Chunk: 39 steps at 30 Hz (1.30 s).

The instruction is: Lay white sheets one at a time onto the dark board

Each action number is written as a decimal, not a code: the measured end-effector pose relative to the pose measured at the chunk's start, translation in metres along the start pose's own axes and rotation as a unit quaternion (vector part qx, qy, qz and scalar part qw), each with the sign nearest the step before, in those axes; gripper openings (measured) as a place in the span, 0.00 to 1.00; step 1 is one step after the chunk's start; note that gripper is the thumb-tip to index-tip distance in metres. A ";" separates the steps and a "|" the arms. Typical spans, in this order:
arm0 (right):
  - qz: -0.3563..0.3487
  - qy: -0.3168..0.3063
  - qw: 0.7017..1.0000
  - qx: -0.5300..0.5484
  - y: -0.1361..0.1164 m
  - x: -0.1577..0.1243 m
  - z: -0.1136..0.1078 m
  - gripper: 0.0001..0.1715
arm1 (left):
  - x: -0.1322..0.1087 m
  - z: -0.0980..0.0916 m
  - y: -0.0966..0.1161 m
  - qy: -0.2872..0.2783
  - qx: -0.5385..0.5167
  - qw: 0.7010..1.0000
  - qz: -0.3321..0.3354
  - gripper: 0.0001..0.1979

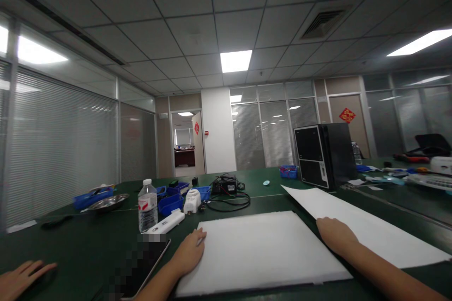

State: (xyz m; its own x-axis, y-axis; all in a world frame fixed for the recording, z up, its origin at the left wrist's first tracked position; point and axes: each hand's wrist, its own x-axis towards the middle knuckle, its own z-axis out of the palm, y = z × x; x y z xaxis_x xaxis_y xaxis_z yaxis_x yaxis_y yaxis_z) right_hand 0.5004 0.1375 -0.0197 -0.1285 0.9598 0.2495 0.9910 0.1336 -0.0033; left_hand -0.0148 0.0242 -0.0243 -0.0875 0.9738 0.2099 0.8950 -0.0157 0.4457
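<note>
A large white sheet [261, 249] lies flat on the green table [88, 240] in front of me. My left hand [190, 250] rests on its left edge, fingers loosely curled against the sheet. My right hand [334, 233] lies palm down at the sheet's right edge, where a second long white sheet [363, 225] runs off to the right. Neither hand has anything lifted.
A water bottle [147, 206], a white device [165, 223], blue bins [171, 202], a black cable tangle [228, 195] and a steel dish [108, 202] sit at left. A black computer tower [323, 154] stands at right. Another person's hand [21, 278] lies at the bottom left.
</note>
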 end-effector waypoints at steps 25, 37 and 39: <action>-0.504 0.071 0.860 0.050 -0.077 -0.065 -0.055 0.14 | 0.003 -0.016 -0.002 0.030 -0.101 0.994 -0.031 0.32; -0.545 0.068 0.833 0.067 -0.096 -0.081 -0.059 0.07 | -0.001 -0.009 0.005 0.022 -0.024 0.999 -0.027 0.31; -0.549 0.060 0.832 0.058 -0.100 -0.082 -0.060 0.10 | -0.001 -0.008 0.004 0.019 -0.013 0.999 -0.029 0.32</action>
State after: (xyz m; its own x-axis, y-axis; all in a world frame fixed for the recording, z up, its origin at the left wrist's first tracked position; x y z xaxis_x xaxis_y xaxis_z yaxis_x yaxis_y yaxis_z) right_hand 0.4138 0.0303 0.0182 -0.9422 0.2139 0.2578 0.2684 0.9426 0.1989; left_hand -0.0146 0.0213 -0.0153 -0.1550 0.9641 0.2155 0.8763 0.0334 0.4806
